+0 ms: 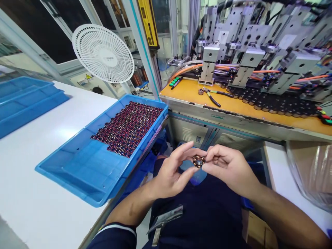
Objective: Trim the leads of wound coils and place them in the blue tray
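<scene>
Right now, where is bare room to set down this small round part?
The blue tray is bare in its near half, in front of the block of parts. The white table is bare between that tray and the stacked blue trays. The yellow bench is crowded: pliers, a row of dark parts.

The left hand (171,173) and right hand (228,167) are bare, as are both forearms. The left sleeve (114,237) is dark navy with a thin white band at its cuff; dark navy clothing (207,214) covers the lap.
</scene>
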Action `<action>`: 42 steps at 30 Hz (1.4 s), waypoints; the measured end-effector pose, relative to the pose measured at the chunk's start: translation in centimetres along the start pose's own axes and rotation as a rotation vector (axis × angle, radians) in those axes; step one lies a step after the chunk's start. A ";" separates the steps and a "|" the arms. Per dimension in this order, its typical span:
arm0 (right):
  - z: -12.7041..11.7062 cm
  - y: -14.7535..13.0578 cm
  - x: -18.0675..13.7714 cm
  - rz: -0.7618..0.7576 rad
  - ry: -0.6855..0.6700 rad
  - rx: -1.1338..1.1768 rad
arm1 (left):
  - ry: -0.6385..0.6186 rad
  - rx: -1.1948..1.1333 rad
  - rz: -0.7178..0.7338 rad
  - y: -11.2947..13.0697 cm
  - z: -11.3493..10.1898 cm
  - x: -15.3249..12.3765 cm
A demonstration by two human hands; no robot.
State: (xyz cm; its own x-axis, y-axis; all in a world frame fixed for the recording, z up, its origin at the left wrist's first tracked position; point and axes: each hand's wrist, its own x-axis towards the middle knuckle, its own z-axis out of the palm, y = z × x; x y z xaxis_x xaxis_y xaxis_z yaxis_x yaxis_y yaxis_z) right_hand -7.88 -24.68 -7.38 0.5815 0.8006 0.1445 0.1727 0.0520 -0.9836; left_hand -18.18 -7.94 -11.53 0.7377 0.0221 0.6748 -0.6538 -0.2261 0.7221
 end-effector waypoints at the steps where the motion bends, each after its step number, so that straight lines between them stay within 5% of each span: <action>1: 0.4 0.2 0.1 0.021 -0.004 0.044 | 0.015 0.004 0.004 0.0 0.2 0.0; 9: 2.9 3.0 -1.7 0.047 0.112 0.483 | 0.194 -0.244 -0.051 -0.6 0.4 0.2; 15: 1.5 2.1 -1.3 0.027 0.037 0.194 | 0.078 -0.131 -0.025 -0.7 0.2 -0.4; 22: 2.4 3.7 -2.2 0.085 0.135 0.362 | 0.106 -0.404 -0.172 -0.4 0.5 -0.5; 33: 0.4 0.5 -0.3 -0.001 0.022 -0.123 | 0.048 -0.491 -0.320 -0.5 0.5 0.2; 37: 0.0 0.2 -0.2 0.044 -0.030 -0.105 | 0.077 -0.549 -0.344 -0.7 0.9 0.1; 42: -2.6 0.5 0.2 0.224 -0.294 -0.050 | 0.066 -0.708 -0.408 -0.6 0.6 -0.2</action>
State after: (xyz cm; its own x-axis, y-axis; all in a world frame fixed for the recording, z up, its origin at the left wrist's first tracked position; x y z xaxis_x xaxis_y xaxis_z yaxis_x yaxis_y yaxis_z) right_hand -5.63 -26.00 -7.59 0.3573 0.9265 -0.1178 0.1105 -0.1672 -0.9797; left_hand -17.86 -8.40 -12.19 0.9437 0.0315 0.3294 -0.3035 0.4796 0.8233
